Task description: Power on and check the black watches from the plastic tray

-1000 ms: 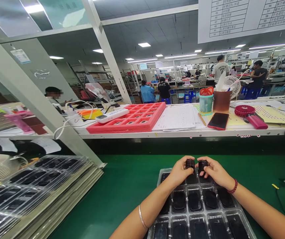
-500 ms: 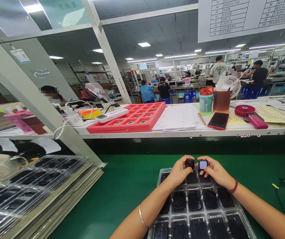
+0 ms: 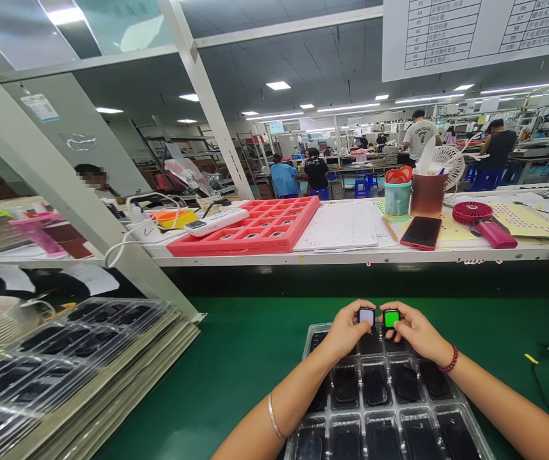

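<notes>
My left hand (image 3: 349, 327) grips a small square smartwatch (image 3: 367, 316) whose screen glows pale white. In my right hand (image 3: 417, 329) is a second smartwatch (image 3: 392, 319), its screen lit bright green. The two watches are held side by side, a small gap apart, with both screens facing me. Below them, a clear plastic tray (image 3: 365, 405) lies on the green work surface, its compartments filled with dark watch pieces (image 3: 374, 385). Both forearms reach over this tray, and the hands hide part of its far row.
Stacked clear trays (image 3: 125, 358) with dark pieces stand at the left. Across the back, a white shelf edge (image 3: 332, 259) carries a red foam tray (image 3: 236, 246), papers (image 3: 341, 227), a phone (image 3: 420, 232) and a small pink fan (image 3: 472, 212). A thin cable (image 3: 540, 383) lies at right.
The left watch's screen has gone from dark to pale white. The right one's has turned from pale white to green. My hands have stayed almost in place.
</notes>
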The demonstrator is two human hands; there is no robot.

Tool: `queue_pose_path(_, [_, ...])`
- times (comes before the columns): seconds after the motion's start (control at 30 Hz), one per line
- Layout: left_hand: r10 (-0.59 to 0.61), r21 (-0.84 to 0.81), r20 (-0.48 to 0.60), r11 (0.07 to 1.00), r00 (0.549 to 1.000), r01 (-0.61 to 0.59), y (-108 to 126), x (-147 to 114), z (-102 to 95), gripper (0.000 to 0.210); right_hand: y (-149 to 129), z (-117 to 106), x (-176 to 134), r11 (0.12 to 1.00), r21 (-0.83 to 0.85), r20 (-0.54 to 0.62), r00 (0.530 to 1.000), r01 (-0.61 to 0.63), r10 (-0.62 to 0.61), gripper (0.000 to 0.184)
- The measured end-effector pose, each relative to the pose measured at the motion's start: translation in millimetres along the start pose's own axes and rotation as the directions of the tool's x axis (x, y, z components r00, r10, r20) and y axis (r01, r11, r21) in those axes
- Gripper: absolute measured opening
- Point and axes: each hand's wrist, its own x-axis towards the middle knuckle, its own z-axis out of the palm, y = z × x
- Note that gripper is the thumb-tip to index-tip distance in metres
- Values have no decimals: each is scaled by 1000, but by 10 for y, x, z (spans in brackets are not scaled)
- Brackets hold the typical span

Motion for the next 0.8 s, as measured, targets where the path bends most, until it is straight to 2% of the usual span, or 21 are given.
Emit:
queue_pose_path(0.13, [-54, 36, -15, 998, 998, 55, 12, -8, -3, 49, 37, -4, 10, 1000, 22, -57, 998, 7, -6, 51])
queue_pose_path(0.23, [-89, 49, 10, 995, 996, 89, 21, -21, -4, 53, 76, -15, 29, 998, 61, -84, 996, 0, 5, 54])
queue_pose_path(0.43, [-64, 5, 62, 998, 996, 64, -8, -39, -9, 62, 94, -22, 32, 1000, -24, -79, 997, -7, 6, 48])
queue_pose_path(0.57, [-51, 67, 76, 997, 996, 46, -31, -40, -17, 59, 79, -16, 6, 996, -85, -13, 1000, -19, 18, 44])
queue_pose_path(0.8, [-44, 112, 66, 993, 997, 36, -14, -48, -15, 52, 72, -11, -6, 993, -112, 6, 999, -35, 36, 42])
